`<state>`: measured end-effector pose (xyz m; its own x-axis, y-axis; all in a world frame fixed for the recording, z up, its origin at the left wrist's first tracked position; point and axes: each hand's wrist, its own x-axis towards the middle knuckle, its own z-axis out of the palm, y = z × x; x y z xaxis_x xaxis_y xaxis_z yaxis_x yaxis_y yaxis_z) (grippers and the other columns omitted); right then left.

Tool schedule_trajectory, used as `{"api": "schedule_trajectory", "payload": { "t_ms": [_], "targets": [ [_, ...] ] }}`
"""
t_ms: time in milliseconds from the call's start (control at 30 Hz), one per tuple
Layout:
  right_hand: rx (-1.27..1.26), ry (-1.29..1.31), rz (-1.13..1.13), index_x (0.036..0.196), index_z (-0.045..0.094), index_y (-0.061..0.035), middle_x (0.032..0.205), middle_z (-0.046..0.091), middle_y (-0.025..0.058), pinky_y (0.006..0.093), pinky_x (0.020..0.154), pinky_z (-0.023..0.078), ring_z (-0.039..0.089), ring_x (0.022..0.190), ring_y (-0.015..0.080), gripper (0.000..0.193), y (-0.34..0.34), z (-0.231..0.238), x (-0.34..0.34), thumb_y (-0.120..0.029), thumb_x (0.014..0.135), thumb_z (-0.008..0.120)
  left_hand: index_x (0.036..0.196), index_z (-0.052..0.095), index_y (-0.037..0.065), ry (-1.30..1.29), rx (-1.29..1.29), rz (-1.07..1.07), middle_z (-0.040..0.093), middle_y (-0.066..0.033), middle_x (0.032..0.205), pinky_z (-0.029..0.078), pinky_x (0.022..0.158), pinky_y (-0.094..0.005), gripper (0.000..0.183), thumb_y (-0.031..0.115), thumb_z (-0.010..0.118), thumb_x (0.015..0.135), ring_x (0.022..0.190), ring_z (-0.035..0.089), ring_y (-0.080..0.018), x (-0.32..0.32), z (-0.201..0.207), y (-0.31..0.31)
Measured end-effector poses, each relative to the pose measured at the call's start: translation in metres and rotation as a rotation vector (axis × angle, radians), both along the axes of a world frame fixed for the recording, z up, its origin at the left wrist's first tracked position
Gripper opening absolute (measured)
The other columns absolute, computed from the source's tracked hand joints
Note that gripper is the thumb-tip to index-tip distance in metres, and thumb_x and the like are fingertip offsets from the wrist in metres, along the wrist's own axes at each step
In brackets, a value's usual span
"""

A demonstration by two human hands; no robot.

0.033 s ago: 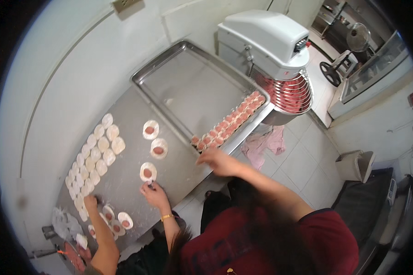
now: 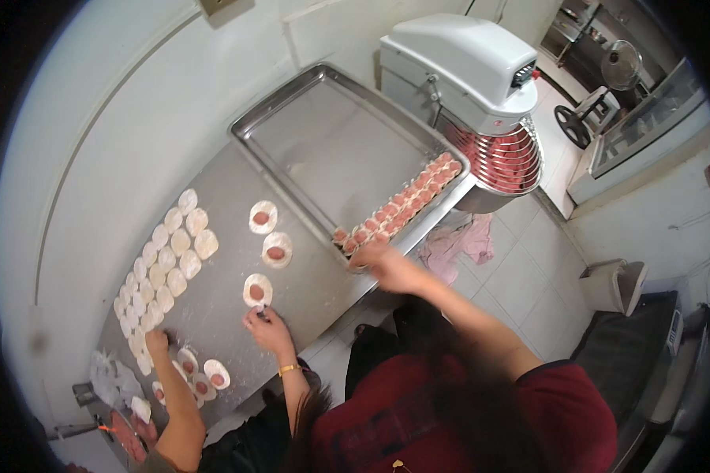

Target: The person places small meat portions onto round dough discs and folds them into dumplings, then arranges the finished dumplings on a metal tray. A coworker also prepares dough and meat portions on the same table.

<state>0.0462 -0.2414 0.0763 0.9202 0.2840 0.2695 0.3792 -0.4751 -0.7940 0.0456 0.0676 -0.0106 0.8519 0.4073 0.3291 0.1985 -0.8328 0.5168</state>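
Note:
At the table's middle, my left hand (image 2: pixel 270 331), with a yellow band on its wrist, has its fingertips closed at the near edge of a dough round (image 2: pixel 255 281) topped with pink meat filling. Two more filled dough rounds (image 2: pixel 270 235) lie beyond it. My right hand (image 2: pixel 383 262) is curled over the near corner of a large metal tray (image 2: pixel 312 189), at the end of rows of filled dough pieces (image 2: pixel 406 201). Whatever its fingers hold is hidden. At the left, a co-worker's hand (image 2: pixel 157 342) touches the near end of rows of plain dough rounds (image 2: pixel 166 258).
Near the co-worker's arm lie several filled dough rounds (image 2: pixel 216 374), a plastic bag (image 2: pixel 112 378) and pink filling (image 2: pixel 126 432). A white mixer (image 2: pixel 457 59) with a wire guard over red meat stands behind the tray. A pink cloth (image 2: pixel 457 244) hangs past the table's edge.
My right hand has moved slightly farther over the tray's corner and the filled pieces. My left hand stays beside the same dough round. The whole view has shifted a little.

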Motion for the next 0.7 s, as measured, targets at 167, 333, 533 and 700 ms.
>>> {"api": "schedule_trajectory", "payload": {
  "t_ms": [167,333,533,700],
  "targets": [
    [0.160,0.072,-0.391,0.099,0.064,0.0002,0.102,0.064,0.0139,0.0337,0.094,0.043,0.060,0.101,0.0282,0.045,-0.065,0.009,0.004,0.014,0.065,0.038,0.094,0.053,0.004,0.046,-0.072,-0.025,0.052,-0.0128,0.103,0.046,0.065,-0.0413,0.019,0.016,0.059,0.081,0.079,0.058,-0.0297,-0.002,-0.001,0.003],
    [-0.128,-0.103,-0.390,0.098,0.064,-0.0006,0.097,0.064,0.0144,0.0356,0.084,0.047,0.059,0.094,0.0318,0.037,-0.077,0.008,0.033,0.010,0.068,0.045,0.093,0.053,0.006,-0.013,-0.051,-0.058,0.052,-0.0106,0.102,0.047,0.064,-0.0404,0.017,0.016,0.060,0.081,0.076,0.058,-0.0281,0.005,0.000,-0.003],
    [-0.439,0.039,-0.069,0.102,0.067,-0.0069,0.101,0.064,0.0111,0.0402,0.084,0.046,0.060,0.095,0.0303,0.034,-0.045,-0.017,0.087,-0.005,0.068,0.063,0.092,0.052,0.007,0.001,-0.067,-0.059,0.052,-0.0088,0.100,0.047,0.064,-0.0398,0.017,0.016,0.061,0.081,0.075,0.059,-0.0270,0.007,-0.001,0.000],
    [-0.704,0.158,0.089,0.103,0.068,-0.0114,0.105,0.065,0.0095,0.0427,0.094,0.040,0.062,0.096,0.0284,0.036,-0.033,-0.033,0.108,-0.006,0.069,0.063,0.092,0.052,0.007,-0.027,-0.072,-0.054,0.052,-0.0072,0.098,0.047,0.063,-0.0384,0.016,0.016,0.060,0.082,0.073,0.060,-0.0244,0.006,0.001,-0.002]
  ]
}}
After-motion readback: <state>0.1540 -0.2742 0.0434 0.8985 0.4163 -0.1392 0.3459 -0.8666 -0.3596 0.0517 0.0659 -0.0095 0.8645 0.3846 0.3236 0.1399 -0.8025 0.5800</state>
